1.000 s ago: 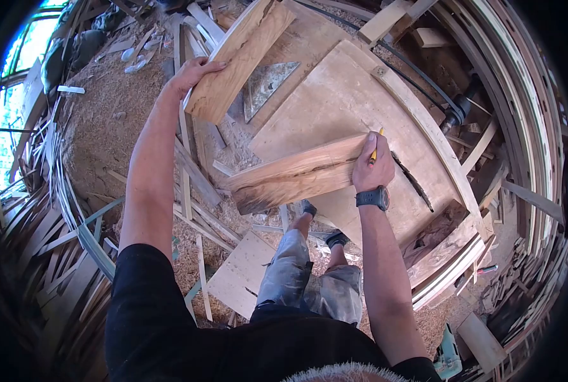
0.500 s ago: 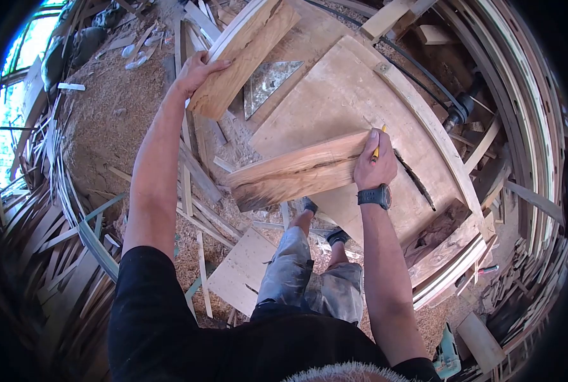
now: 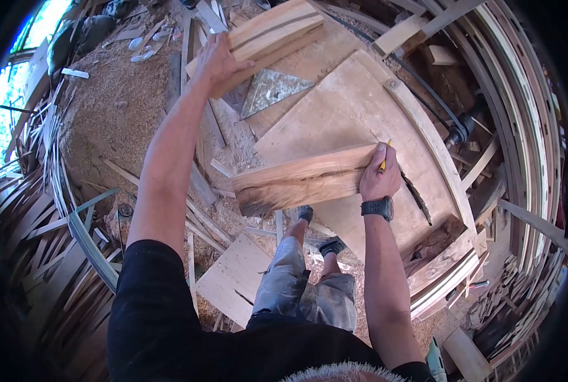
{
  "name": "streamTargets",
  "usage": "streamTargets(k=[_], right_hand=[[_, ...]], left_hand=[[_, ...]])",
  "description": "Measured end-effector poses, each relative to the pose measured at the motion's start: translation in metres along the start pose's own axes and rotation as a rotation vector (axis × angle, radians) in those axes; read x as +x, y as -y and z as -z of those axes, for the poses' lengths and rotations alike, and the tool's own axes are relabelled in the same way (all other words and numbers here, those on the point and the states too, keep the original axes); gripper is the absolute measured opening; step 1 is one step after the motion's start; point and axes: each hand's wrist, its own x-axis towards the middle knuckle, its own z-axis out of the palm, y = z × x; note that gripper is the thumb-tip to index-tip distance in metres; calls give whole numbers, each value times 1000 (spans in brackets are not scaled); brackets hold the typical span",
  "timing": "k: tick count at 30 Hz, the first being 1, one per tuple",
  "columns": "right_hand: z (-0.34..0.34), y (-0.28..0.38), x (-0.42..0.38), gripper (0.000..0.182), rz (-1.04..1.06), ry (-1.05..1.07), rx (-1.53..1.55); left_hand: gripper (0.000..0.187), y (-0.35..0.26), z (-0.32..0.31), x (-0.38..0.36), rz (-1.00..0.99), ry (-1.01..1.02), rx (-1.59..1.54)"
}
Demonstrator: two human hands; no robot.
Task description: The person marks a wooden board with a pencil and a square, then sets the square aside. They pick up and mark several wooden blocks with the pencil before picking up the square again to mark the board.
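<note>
My left hand [image 3: 219, 62] is closed around the near end of a thick wooden board [image 3: 274, 32] with a dark streak along its top face. That board is over the far left part of the plywood worktop [image 3: 335, 108]. My right hand [image 3: 380, 172] grips the right end of a second wooden board [image 3: 303, 177], which has dark cracked grain and a darkened left end. A yellow pencil [image 3: 385, 157] is also tucked in the fingers of my right hand. This second board juts out leftward past the worktop's near edge, above my feet.
A triangular, stained plate [image 3: 274, 92] lies between the boards. Right of my right hand lies a dark thin strip [image 3: 416, 196]. A rough-edged wood block [image 3: 440, 245] sits at the worktop's near right corner. Sawdust [image 3: 115, 121] and offcuts cover the floor at left.
The board in my left hand has turned, so its streaked face now shows, and it has shifted slightly right. My right hand and its board have barely moved.
</note>
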Motion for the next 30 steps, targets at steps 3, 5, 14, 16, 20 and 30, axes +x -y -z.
streamTargets(k=[3, 5, 14, 16, 20, 30], right_hand=[[1, 2, 0, 36, -30, 22, -6], [1, 5, 1, 36, -42, 31, -15], [-4, -9, -1, 40, 28, -33, 21], [-1, -9, 1, 38, -61, 24, 48], [10, -11, 4, 36, 66, 18, 90], [6, -5, 2, 35, -94, 27, 68]], left_hand=[[110, -8, -2, -5, 26, 28, -10], [109, -19, -6, -16, 66, 3, -2], [106, -34, -16, -16, 30, 6, 25], [98, -35, -24, -25, -19, -69, 9], [110, -38, -36, -16, -63, 21, 102], [133, 2, -66, 0, -4, 29, 213]])
